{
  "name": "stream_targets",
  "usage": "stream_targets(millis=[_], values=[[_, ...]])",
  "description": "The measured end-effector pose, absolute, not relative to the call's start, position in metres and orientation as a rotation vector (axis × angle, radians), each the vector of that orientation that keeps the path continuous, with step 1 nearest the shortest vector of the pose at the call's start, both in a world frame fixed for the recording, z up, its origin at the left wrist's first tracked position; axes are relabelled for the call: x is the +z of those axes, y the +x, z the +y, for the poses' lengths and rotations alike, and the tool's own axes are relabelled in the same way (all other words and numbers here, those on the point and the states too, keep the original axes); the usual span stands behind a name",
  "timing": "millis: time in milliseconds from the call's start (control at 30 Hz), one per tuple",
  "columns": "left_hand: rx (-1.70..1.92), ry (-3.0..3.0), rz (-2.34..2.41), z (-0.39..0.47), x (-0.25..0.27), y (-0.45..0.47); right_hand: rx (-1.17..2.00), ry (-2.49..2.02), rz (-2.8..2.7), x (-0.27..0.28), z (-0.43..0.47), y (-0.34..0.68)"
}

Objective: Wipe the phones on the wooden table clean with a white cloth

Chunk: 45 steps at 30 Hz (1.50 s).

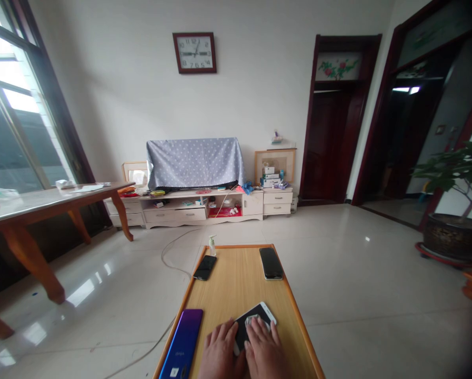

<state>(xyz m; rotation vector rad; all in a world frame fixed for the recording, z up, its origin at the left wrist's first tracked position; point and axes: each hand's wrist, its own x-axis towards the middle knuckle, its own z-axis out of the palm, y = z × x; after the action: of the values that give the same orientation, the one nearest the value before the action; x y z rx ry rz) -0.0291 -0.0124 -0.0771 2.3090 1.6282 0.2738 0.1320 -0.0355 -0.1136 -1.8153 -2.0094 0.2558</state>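
Note:
A white phone (241, 332) with a dark screen lies at a slant on the small wooden table (236, 279). My left hand (220, 351) rests along its left edge and steadies it, the thumb partly hidden. Under the fingers of my right hand (264, 347) is a crumpled whitish wipe (252, 319), pressed flat on the screen. To the left, a blue-purple phone (182, 342) lies back side up. Two dark phones lie farther off, one at the far left (205, 267) and another at the far right (271, 263).
A pump bottle (212, 246) stands at the table's far left corner. A cable (162, 258) runs over the tiled floor. Beyond is a TV cabinet (176, 215) under a spotted cloth (196, 160). A larger table (62, 202) stands left, a potted plant (452, 231) right.

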Motion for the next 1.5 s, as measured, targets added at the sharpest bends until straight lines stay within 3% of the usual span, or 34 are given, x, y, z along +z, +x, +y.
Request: stream_targets(millis=[333, 633, 933, 1233, 1500], values=[[0.276, 2.347, 1.615, -0.011, -0.08, -0.031, 0.085, -1.911, -1.929, -0.105, -0.018, 0.159], [0.262, 2.345, 1.633, -0.009, -0.081, -0.03, 0.262, -1.758, -2.037, -0.11, -0.029, 0.129], [0.299, 2.356, 1.622, -0.009, -0.085, -0.031, 0.192, -1.969, -1.925, -0.102, -0.009, 0.152], [0.288, 2.371, 1.637, -0.009, -0.085, -0.03, 0.426, -1.716, -2.025, -0.101, -0.02, 0.132], [0.317, 2.367, 1.604, -0.009, -0.086, -0.032, 0.332, -1.801, -1.951, -0.099, -0.003, 0.141]])
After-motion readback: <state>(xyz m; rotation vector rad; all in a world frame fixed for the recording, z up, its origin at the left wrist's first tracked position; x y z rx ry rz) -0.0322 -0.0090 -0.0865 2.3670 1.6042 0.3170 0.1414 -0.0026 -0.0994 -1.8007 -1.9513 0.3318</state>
